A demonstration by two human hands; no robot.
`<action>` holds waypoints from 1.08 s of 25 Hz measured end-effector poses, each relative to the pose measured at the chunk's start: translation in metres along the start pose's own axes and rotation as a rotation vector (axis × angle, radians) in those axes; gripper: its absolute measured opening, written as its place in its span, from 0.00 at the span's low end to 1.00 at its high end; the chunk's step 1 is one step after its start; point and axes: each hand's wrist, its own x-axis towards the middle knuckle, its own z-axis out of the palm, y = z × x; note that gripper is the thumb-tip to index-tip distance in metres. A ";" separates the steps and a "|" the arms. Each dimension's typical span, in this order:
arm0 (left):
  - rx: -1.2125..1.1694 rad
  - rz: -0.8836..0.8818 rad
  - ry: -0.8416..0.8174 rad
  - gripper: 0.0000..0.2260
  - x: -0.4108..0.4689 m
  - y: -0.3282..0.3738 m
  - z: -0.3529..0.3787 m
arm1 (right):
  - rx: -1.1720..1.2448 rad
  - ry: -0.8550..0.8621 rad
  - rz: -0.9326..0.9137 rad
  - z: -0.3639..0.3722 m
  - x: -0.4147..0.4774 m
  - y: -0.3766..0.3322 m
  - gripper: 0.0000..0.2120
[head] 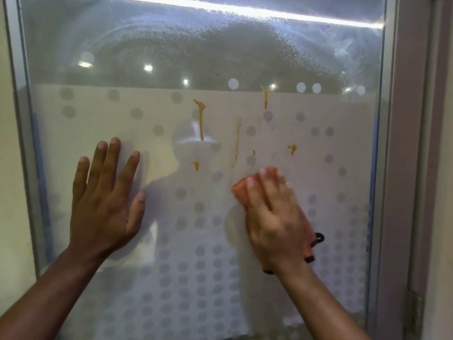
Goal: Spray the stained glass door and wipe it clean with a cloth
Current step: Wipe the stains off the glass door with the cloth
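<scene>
Upright door (98, 106), orange stains (201, 121) run down its middle in long drips, cloth (241, 192) slanted up to the left, pressed just below them under the flat right hand (274, 222), left hand (105, 207) laid flat on the door, fingers spread.

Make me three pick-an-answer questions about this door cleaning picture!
1. Where is the cloth? A under the right hand; B hanging on the frame; C on the floor.
2. What colour are the stains? A blue; B orange-yellow; C black.
3. How is the left hand? A in a fist; B flat on the glass door; C holding a bottle.

Answers: 1 A, the cloth peeks out beneath its fingers. 2 B, the drips look orange-yellow. 3 B, its fingers lie spread against the glass.
</scene>
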 end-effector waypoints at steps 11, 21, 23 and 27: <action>-0.010 -0.024 -0.039 0.33 0.001 0.003 -0.001 | 0.169 0.127 0.519 -0.006 0.025 0.027 0.28; -0.021 -0.037 -0.080 0.33 0.003 0.007 -0.008 | 0.184 -0.016 -0.020 0.033 0.019 -0.129 0.24; -0.051 -0.034 -0.081 0.33 0.004 0.006 -0.011 | 0.145 -0.085 -0.141 0.027 0.010 -0.120 0.27; -0.101 -0.035 -0.058 0.31 0.005 -0.004 -0.021 | -0.054 -0.014 0.226 0.012 0.008 -0.070 0.28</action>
